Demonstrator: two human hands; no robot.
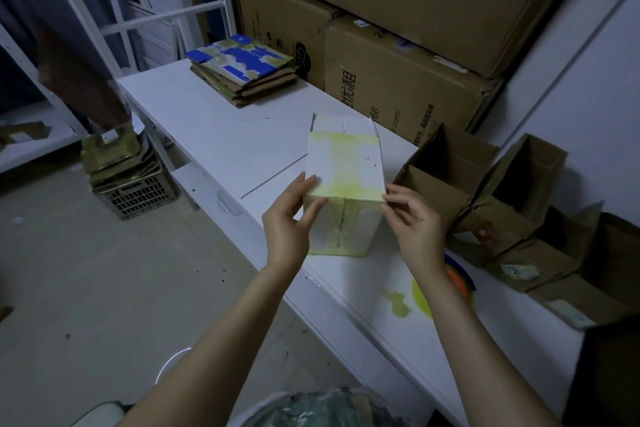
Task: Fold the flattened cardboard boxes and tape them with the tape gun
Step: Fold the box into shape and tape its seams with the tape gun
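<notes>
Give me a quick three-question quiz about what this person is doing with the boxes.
1. True or false: the left hand and the right hand both touch the pale box.
2. The blue-topped stack of flat boxes lies: A) at the far end of the white table; B) under it; C) inside another box.
3. Fill in: the brown boxes next to the right hand are ____ on top.
Key: 1 true; 2 A; 3 open.
</notes>
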